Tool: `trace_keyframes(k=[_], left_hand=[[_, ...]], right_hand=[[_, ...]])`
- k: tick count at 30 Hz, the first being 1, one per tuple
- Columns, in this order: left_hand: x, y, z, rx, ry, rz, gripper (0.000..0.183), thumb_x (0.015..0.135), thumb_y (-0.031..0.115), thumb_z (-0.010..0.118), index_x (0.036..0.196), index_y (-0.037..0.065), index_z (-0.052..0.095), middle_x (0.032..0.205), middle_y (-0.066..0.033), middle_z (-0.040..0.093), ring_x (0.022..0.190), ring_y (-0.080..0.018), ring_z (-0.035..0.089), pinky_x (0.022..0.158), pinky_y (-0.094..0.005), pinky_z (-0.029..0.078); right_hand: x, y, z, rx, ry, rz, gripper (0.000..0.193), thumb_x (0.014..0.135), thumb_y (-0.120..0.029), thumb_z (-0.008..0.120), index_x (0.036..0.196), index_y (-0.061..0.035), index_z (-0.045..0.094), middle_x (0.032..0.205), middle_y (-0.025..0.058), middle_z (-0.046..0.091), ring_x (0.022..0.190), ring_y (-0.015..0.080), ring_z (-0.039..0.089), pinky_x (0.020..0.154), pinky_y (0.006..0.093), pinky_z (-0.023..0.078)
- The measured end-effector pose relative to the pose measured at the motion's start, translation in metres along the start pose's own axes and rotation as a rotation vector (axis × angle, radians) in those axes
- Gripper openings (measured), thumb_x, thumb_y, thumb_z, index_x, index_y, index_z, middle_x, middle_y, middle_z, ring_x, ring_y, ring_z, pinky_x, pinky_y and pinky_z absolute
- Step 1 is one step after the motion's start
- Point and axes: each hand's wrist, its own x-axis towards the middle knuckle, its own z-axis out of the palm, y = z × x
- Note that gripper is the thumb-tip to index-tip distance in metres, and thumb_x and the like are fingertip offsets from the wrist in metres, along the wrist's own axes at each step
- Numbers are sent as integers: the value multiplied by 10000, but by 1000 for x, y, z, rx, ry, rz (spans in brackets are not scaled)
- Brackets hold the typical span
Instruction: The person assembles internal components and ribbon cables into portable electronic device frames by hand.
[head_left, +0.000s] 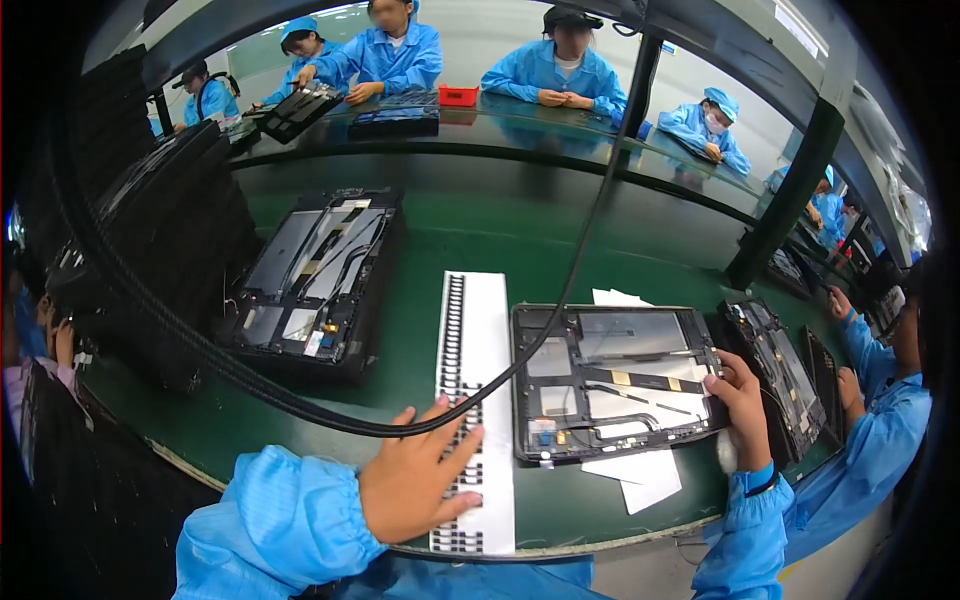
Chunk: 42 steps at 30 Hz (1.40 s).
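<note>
My left hand point(415, 480) lies with its fingers spread over a long white sheet point(490, 320) that carries a column of small black pieces, perhaps adhesive strips. No object shows in its fingers. My right hand point(742, 395) grips the right edge of an opened tablet-like device point(640, 340), thumb on top and the other fingers partly hidden at its side. The device's inside faces up, with silver plates, black flex cables and a blue connector at its lower left. White papers point(650, 485) stick out from beneath it on the green table.
A black cable point(270, 400) loops across the view above the table. Stacked devices point(310, 270) stand at the left, beside a tall dark stack point(180, 250). Another opened device point(775, 370) lies at the right, near a co-worker point(870, 400). More co-workers sit beyond, near a red box point(458, 95).
</note>
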Motion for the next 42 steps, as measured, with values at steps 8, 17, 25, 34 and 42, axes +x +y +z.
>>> trace_keyframes(k=[8, 17, 25, 34, 42], left_hand=[[31, -34, -19, -161, 250, 169, 421, 679, 125, 631, 1048, -42, 516, 1166, -204, 447, 1071, -354, 423, 835, -466, 339], [49, -56, -2, -83, 223, 183, 515, 675, 240, 648, 1043, -82, 486, 1167, -243, 424, 1109, -362, 401, 934, -435, 315], [46, -62, -2, -34, 230, 167, 537, 694, 216, 625, 1099, -98, 465, 1182, -238, 423, 1117, -366, 407, 939, -405, 348], [-52, -36, -10, -1563, 936, -676, 559, 719, -38, 544, 1235, 17, 337, 1179, -143, 399, 1078, -274, 432, 884, -443, 418], [-33, -84, -25, -1421, 1119, -641, 468, 791, -16, 471, 1205, -86, 265, 1119, -186, 392, 1026, -288, 457, 968, -421, 362]], right_hand=[[-38, -84, 88, -493, 20, -533, 175, 623, -14, 648, 786, -15, 587, 895, 125, 547, 913, 285, 495, 800, 367, 385], [-31, -76, 215, -731, -188, -919, 119, 546, -64, 541, 618, 25, 574, 714, 140, 483, 781, 307, 459, 864, 467, 353], [-23, -81, 235, -720, -182, -830, 81, 606, -42, 556, 655, 22, 567, 730, 112, 520, 754, 267, 466, 688, 381, 322], [-54, -97, 146, -171, -237, -556, 96, 652, 20, 597, 728, -21, 557, 785, 102, 551, 751, 246, 513, 727, 326, 390], [-57, -71, 86, 322, -106, -119, 91, 749, 33, 564, 839, 35, 570, 929, 100, 531, 870, 146, 495, 773, 254, 389]])
